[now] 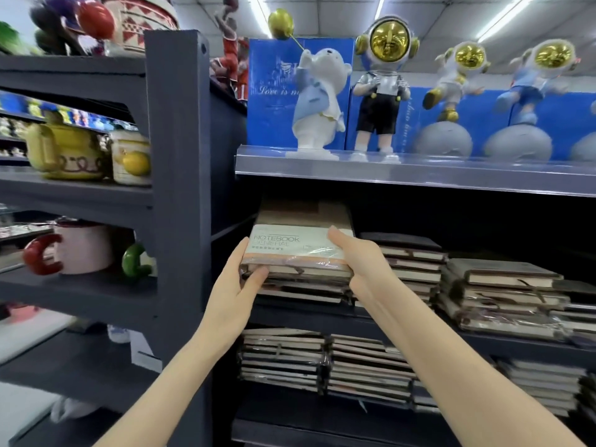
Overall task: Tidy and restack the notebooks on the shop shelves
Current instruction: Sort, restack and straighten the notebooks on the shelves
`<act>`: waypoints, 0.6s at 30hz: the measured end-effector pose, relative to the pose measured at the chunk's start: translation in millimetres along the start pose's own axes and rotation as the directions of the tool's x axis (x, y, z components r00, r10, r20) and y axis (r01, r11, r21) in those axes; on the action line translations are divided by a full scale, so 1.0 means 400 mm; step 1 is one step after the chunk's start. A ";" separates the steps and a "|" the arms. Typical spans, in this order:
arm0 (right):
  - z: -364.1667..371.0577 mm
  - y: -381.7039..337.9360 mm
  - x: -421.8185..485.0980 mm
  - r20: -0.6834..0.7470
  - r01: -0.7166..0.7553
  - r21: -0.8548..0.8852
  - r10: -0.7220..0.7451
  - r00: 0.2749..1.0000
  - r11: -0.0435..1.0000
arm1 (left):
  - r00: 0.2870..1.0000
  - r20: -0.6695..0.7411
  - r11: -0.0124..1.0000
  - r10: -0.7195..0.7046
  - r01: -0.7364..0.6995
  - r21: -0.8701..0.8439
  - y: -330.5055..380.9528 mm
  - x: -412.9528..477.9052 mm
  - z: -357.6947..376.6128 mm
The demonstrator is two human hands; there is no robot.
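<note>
A wrapped notebook marked "NOTEBOOK GENERAL" is held on top of the leftmost stack on the middle shelf, just beside the dark upright. Its near left corner is clasped by the left grip. Its right edge is clamped by the right grip, with the thumb laid on the cover. Whether the notebooks beneath are also lifted cannot be told. Further stacks are seen to the right, untidily piled, and lower stacks on the shelf below. Figurines are ranged on the shelf above.
</note>
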State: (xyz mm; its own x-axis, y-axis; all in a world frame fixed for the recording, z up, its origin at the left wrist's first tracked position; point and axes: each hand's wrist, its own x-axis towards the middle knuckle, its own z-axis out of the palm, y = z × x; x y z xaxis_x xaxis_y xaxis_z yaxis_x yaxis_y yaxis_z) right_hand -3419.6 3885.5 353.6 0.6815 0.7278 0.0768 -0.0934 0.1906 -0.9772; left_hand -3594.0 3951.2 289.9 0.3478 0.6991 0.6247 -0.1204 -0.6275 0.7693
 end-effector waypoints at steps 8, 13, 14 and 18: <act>-0.143 -0.100 0.017 -0.142 0.016 -0.092 -0.029 0.989 0.996 | 0.996 0.072 0.997 0.061 -0.058 -0.043 0.055 0.059 0.143; -0.249 -0.175 0.026 -0.165 -0.008 -0.103 -0.009 0.986 0.995 | 0.988 0.139 0.998 0.061 -0.060 -0.009 0.099 0.121 0.263; -0.270 -0.185 0.032 -0.156 -0.012 -0.099 -0.004 0.988 0.995 | 0.990 0.133 0.999 0.048 -0.049 0.002 0.105 0.135 0.285; -0.338 -0.203 0.044 -0.096 -0.041 -0.042 0.036 0.995 0.998 | 0.992 0.124 0.998 0.017 -0.025 0.064 0.127 0.172 0.348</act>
State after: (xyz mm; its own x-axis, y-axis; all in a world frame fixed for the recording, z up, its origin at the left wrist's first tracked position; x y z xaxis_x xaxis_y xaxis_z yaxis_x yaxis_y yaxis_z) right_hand -3301.8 3793.7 407.4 0.7443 0.6675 0.0217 -0.0906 0.1331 -0.9870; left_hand -3446.8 3919.5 353.3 0.4584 0.6406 0.6161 -0.0694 -0.6653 0.7434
